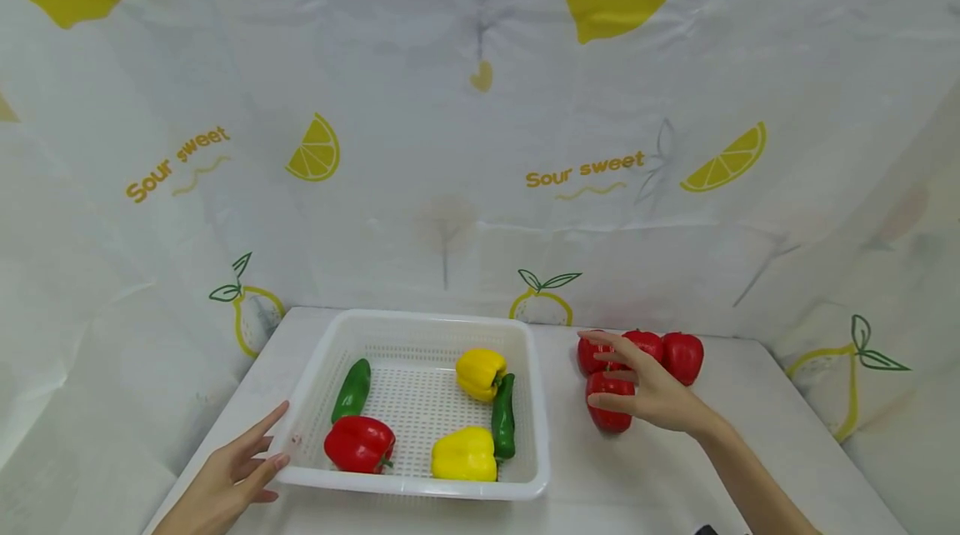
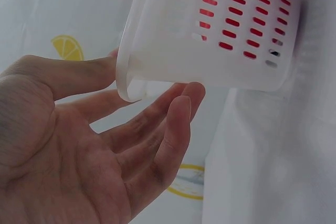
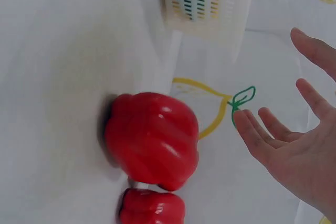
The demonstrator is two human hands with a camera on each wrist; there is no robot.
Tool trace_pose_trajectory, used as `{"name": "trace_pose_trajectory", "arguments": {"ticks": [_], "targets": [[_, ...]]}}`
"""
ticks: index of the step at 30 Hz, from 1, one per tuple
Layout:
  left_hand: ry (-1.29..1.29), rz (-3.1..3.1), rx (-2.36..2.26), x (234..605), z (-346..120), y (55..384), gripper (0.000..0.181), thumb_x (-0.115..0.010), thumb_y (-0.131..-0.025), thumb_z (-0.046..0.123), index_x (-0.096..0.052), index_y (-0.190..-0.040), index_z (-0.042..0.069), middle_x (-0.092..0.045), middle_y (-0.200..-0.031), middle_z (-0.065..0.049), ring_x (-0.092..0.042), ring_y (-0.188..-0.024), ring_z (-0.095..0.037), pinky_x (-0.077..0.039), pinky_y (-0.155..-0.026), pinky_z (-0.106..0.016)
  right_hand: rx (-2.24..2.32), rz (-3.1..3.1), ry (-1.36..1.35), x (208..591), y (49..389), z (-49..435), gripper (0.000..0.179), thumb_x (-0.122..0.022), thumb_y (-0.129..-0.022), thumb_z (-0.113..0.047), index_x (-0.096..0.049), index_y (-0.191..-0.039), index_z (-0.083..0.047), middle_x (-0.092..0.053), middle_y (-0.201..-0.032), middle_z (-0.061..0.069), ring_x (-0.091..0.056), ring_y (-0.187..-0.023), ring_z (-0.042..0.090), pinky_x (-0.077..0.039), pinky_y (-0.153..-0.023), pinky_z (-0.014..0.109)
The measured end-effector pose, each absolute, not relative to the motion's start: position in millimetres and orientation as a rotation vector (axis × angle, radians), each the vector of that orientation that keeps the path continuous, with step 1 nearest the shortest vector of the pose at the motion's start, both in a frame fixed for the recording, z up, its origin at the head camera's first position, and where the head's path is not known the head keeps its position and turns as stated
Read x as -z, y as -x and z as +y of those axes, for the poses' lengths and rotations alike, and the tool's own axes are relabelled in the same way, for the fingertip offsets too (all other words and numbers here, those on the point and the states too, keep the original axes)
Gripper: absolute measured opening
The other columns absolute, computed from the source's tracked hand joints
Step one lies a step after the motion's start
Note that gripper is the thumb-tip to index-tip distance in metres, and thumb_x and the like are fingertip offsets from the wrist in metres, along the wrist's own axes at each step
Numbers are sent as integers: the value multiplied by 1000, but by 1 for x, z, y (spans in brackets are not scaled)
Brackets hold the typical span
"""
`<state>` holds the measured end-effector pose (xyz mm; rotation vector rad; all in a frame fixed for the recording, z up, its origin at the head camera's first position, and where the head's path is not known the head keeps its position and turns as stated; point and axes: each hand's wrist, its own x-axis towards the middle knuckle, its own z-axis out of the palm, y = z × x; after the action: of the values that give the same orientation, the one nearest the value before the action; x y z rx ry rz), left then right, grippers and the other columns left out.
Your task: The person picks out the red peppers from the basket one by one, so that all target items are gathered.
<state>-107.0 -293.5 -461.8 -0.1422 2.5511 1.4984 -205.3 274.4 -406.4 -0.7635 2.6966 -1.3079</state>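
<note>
A white perforated plastic basket stands on the table. In it lie a red bell pepper, a yellow bell pepper at the back, another yellow bell pepper in front, a plump green pepper at left and a slender green pepper at right. My left hand touches the basket's front left corner with loosely spread fingers. Above a red bell pepper right of the basket hovers my right hand, fingers spread and apart from the pepper in the right wrist view.
More red bell peppers are grouped at the back right of the white table, partly behind my right hand. A white curtain with lemon prints hangs behind the table and along its sides.
</note>
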Motion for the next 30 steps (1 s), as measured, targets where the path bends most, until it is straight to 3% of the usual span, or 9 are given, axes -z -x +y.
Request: {"name": "trace_pose_trajectory", "arguments": {"ticks": [5, 13, 21, 30], "targets": [[161, 2553, -1488, 462, -293, 107, 81, -71, -105, 24, -27, -173, 11, -56, -147, -40, -77, -114, -34, -71, -79, -41, 1296, 2682, 805, 402, 210, 249, 84, -89, -88, -26, -46, -160, -22, -50, -162, 18, -55, -140, 53, -68, -93, 54], [144, 2545, -1520, 463, -294, 106, 81, -72, -105, 21, -28, -173, 12, -58, -146, -38, -76, -112, -30, -71, -79, -40, 1308, 2588, 935, 397, 220, 209, 82, -87, -91, -27, -46, -161, -20, -48, -166, 16, -56, -143, 49, -59, -110, 63], [133, 2559, -1513, 464, -294, 105, 81, -72, -105, 23, -28, -173, 12, -57, -148, -39, -76, -113, -30, -71, -79, -38, 1259, 2484, 1034, 384, 223, 176, 75, -85, -93, -25, -51, -159, -22, -47, -168, 12, -58, -144, 41, -57, -113, 64], [128, 2561, -1507, 464, -294, 105, 80, -70, -106, 24, -27, -173, 12, -54, -150, -40, -76, -116, -33, -71, -79, -40, 1178, 2423, 1146, 372, 234, 150, 70, -83, -95, -21, -52, -158, -17, -52, -165, 11, -59, -143, 41, -56, -114, 63]]}}
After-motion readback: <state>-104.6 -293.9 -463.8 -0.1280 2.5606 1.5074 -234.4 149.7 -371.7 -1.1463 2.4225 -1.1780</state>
